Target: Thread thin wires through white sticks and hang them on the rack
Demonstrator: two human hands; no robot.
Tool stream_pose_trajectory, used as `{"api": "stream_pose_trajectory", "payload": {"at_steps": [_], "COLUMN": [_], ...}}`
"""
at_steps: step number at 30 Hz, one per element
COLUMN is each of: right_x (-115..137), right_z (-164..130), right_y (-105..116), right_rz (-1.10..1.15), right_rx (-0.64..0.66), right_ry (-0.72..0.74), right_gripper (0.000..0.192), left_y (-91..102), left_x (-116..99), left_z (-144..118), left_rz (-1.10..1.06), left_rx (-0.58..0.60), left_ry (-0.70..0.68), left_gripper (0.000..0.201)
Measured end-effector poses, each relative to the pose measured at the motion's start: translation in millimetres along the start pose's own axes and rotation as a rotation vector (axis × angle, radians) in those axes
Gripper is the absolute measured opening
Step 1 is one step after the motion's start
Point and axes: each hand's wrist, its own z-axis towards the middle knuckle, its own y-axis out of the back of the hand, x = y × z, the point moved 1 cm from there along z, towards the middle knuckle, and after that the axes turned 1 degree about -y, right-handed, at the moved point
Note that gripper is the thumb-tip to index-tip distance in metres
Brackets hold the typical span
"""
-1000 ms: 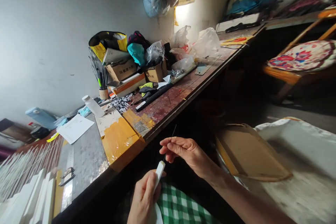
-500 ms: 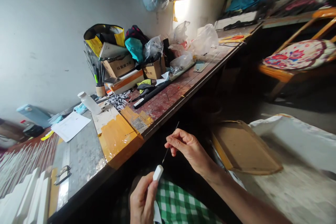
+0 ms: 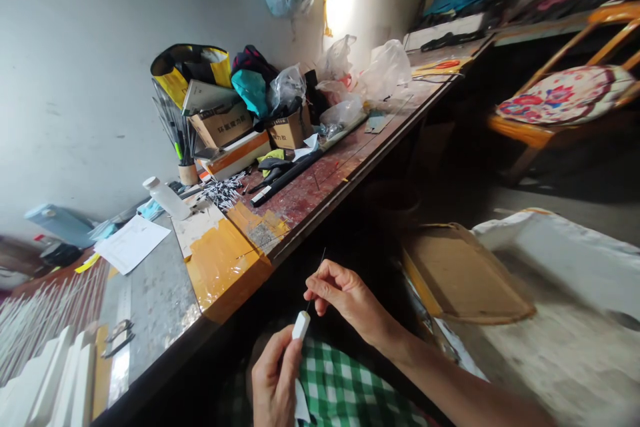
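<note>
While the person sits at the bench edge, the head view shows both hands held low over a green checked cloth [image 3: 345, 393] on the lap. The left hand [image 3: 275, 380] rises from the bottom edge with its fingers curled shut around a white stick [image 3: 301, 325], whose blunt end points up and away from the body. The right hand [image 3: 345, 297] reaches in from the right, forearm slanting across the lap, wrist bent, thumb and forefinger pinched closed on a thin dark needle [image 3: 318, 265]. The needle stands nearly upright, tilted a little right, its top just above the fingertips and its lower end running down to the tip of the stick. Both things sit in front of the dark gap below the bench [image 3: 320, 193]. On the bench lie a yellow pad [image 3: 225, 267], a white bottle [image 3: 165, 198] and boxes [image 3: 225, 127]. A cardboard sheet [image 3: 465, 273] lies to the right.
</note>
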Motion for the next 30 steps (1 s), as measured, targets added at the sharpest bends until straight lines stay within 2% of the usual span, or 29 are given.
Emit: {"api": "stream_pose_trajectory", "payload": {"at_steps": [3, 6, 9, 13, 17, 25, 28, 30], "right_x": [1, 7, 13, 13, 8, -6, -7, -3], "right_z": [-2, -3, -2, 0, -1, -6, -6, 1], "right_y": [1, 4, 8, 12, 9, -2, -3, -2], "right_rz": [0.006, -0.020, -0.063, -0.080, -0.109, -0.116, -0.123, -0.196], "right_rx": [0.070, 0.159, 0.086, -0.055, -0.074, -0.018, 0.024, 0.072], "right_ry": [0.006, 0.006, 0.010, 0.028, 0.018, -0.011, -0.034, 0.003], "right_gripper": [0.022, 0.023, 0.021, 0.023, 0.029, 0.031, 0.032, 0.032], "left_y": [-2.1, -3.2, -1.6, -1.5, -6.7, -10.2, -6.9, -3.2], "left_x": [2, 3, 7, 11, 11, 10, 6, 5], "left_z": [3, 2, -1, -8, -11, -12, -11, -9], "left_rz": [-0.090, -0.170, -0.087, 0.091, 0.142, 0.090, 0.060, 0.037], "left_rx": [0.055, 0.105, 0.064, -0.078, -0.187, -0.218, -0.166, -0.112], "left_ry": [0.059, 0.039, -0.043, -0.203, -0.241, -0.243, -0.233, -0.175], "left_gripper": [0.045, 0.036, 0.031, 0.029, 0.034, 0.032, 0.030, 0.032]}}
